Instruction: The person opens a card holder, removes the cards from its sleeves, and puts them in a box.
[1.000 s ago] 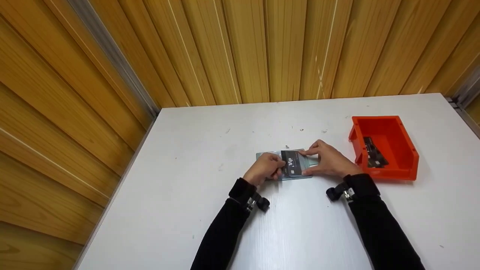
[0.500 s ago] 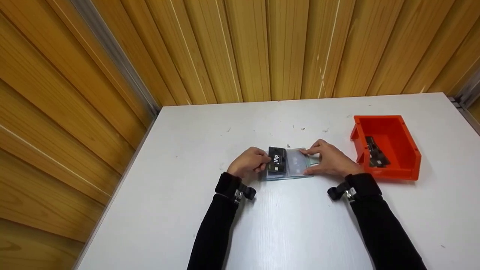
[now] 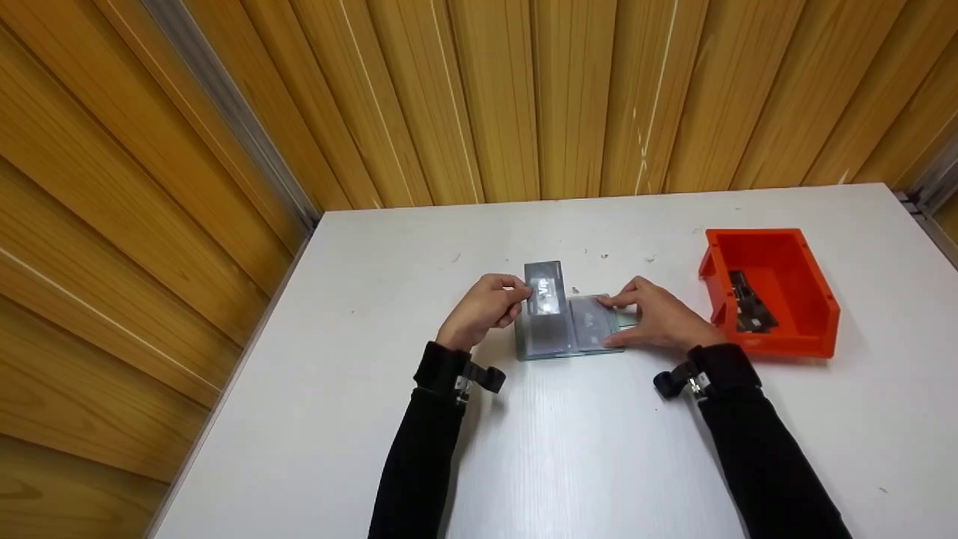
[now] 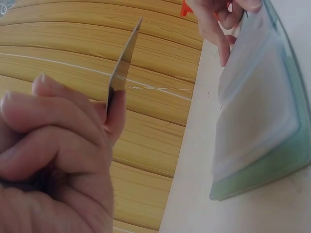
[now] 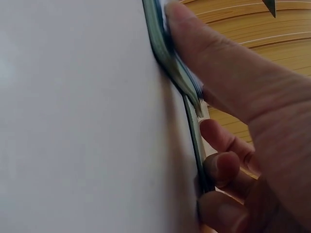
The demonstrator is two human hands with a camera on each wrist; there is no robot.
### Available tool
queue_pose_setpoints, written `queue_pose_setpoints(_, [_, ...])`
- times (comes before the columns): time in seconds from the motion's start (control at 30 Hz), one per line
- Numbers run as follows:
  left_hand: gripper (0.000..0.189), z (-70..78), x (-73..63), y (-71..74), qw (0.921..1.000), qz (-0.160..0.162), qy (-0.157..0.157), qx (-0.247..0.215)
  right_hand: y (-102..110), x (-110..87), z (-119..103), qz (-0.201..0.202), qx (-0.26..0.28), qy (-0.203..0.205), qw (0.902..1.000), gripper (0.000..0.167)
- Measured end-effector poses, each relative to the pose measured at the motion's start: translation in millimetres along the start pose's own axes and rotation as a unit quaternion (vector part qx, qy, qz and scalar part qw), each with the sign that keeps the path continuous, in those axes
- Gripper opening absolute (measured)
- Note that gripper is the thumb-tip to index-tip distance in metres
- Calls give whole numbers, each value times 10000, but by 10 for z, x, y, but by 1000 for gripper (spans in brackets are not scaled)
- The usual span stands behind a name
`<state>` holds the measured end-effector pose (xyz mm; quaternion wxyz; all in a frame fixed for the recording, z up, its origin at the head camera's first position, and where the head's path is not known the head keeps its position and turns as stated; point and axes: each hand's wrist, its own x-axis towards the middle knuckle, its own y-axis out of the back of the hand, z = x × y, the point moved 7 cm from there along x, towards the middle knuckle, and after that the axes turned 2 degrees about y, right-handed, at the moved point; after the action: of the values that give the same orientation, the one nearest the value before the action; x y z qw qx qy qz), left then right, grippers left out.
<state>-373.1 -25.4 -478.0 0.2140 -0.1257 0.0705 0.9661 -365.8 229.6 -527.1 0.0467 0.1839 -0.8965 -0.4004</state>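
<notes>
In the head view, my left hand (image 3: 479, 308) pinches a dark card (image 3: 545, 278) printed "Vip" by its left edge. Glare lies across the card, which is raised above the left half of an opened card holder (image 3: 545, 346) with clear sleeves and a greenish cover. The left wrist view shows the card (image 4: 119, 65) almost edge-on, away from the holder's pages (image 4: 257, 116). My right hand (image 3: 662, 320) grips the holder's right end, thumb and fingers at opposite edges. Close up in the right wrist view, fingers (image 5: 226, 63) touch the holder's layered edge (image 5: 167, 58).
An orange open-front bin (image 3: 816, 299) stands to the right of my right hand, with several dark cards (image 3: 751, 303) inside. The white table (image 3: 359, 419) ends at a wood-patterned wall (image 3: 494, 105) behind and another on the left.
My left hand has carried the card left from the holder's right half, then up and away over its left half, uncovering the clear sleeves. The right hand stays on the holder.
</notes>
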Motion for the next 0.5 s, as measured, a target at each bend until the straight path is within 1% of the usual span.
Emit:
queue_pose_setpoints(0.13, [19,-5,12,-16,10000,6,5,-3,24,-5,-59,-48,-89,-7,9999,82])
queue_pose_setpoints(0.2, [17,-2,18,-28,10000,1,-12,17,60,-1,-145,57,-48,97,9999,80])
queue_pose_setpoints(0.23, [17,-1,22,-38,10000,-16,-27,38,74,-1,-207,147,96,142,9997,78])
queue_pose_setpoints(0.27, [16,-2,27,-49,10000,-23,-27,67,81,2,-272,233,371,168,9989,74])
queue_pose_setpoints(0.3, [16,-5,31,-61,9999,-22,-26,98,72,10,-341,262,778,151,9965,72])
queue_pose_setpoints(0.33, [16,-11,37,-74,9999,-27,-16,125,48,20,-409,298,1253,113,9916,67])
queue_pose_setpoints(0.37, [16,-19,41,-90,9999,-39,2,152,7,31,-477,313,1792,65,9833,63])
queue_pose_setpoints(0.4, [16,-29,47,-106,9998,-45,18,198,-50,38,-532,300,2338,-81,9718,61])
queue_pose_setpoints(0.43, [16,-42,53,-122,9997,-42,42,240,-113,46,-583,271,2842,-221,9581,59])
queue_pose_setpoints(0.47, [16,-54,58,-138,9996,-38,72,284,-181,55,-627,221,3281,-373,9436,59])
queue_pose_setpoints(0.5, [17,-64,61,-156,9994,-39,97,330,-244,62,-666,188,3582,-491,9322,59])
